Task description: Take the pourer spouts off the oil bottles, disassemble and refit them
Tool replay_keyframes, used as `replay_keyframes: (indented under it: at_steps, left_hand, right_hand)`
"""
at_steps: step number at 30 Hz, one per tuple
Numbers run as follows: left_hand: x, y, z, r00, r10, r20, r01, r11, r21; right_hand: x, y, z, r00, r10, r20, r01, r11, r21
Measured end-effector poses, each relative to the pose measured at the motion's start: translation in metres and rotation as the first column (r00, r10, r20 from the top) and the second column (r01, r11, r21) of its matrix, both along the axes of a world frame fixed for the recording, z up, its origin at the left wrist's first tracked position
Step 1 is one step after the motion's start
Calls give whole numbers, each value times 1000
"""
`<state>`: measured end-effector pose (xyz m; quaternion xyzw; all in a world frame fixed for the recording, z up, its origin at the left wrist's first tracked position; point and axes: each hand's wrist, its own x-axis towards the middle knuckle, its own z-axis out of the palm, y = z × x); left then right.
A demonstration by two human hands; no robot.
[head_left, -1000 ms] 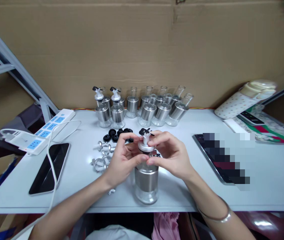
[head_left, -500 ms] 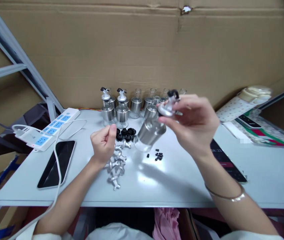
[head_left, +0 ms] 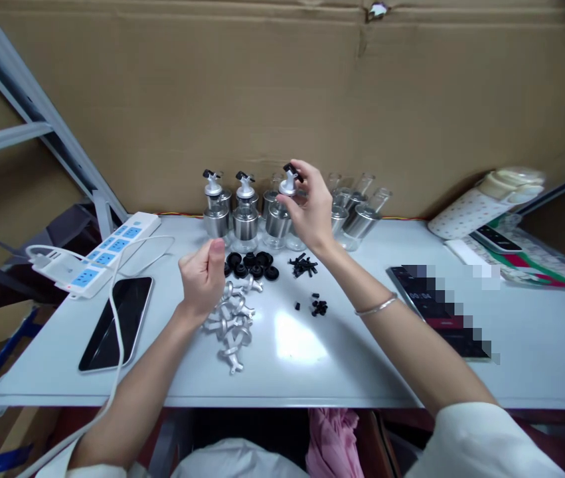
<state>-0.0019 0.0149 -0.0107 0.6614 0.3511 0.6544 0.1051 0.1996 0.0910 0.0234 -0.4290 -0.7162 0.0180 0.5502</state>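
Right hand (head_left: 312,206) pinching spouted bottle (head_left: 278,224) by its top, table (head_left: 536,345) 12 o'clock; left hand (head_left: 203,280) fisted at bottle's 8, can't tell if holding anything; two capped bottles (head_left: 245,222) at 9, silver spouts (head_left: 236,307) at 7.

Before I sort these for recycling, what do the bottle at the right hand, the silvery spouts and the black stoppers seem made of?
Bottle: probably clear glass, see-through near its base; the grey, shiny sleeve looks like brushed steel.
Silvery spouts: satin grey; metal or coated plastic, unclear.
Black stoppers: dark, faint sheen, perhaps rubber or plastic.
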Motion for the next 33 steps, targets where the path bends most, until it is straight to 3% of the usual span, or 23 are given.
replay_keyframes:
  at_steps: [8, 14, 18, 21, 25, 29, 33]
  left_hand:
    - [-1, 2, -7, 998, -9, -56, 7, 999, -50]
    - [0, 0, 7, 960, -53, -275, 34, 997, -72]
    - [0, -2, 12, 889, -144, -434, 102, 988, -118]
    - [0, -3, 10, 796, -208, -568, 98, 971, -217]
    - [0, -2, 7, 661, -257, -705, 50, 952, -301]
    - [0, 0, 8, 550, -300, -779, 63, 945, -320]
    - [1, 1, 6, 485, -316, -815, 66, 943, -327]
  right_hand:
    - [-3, 17, -14, 1000, 11, -2, -11, 998, -61]
    - [3, 5, -2, 998, 5, 57, -3, 999, -43]
    - [21, -34, 6, 998, 5, 60, -1, 998, -62]
    - [30, -70, -1, 947, 223, 230, -144, 938, -315]
    - [29, -103, -20, 806, 339, 485, -61, 863, -501]
    - [24, -113, -35, 737, 407, 540, 22, 783, -621]
    - [26, -109, -43, 770, 329, 548, 77, 803, -591]
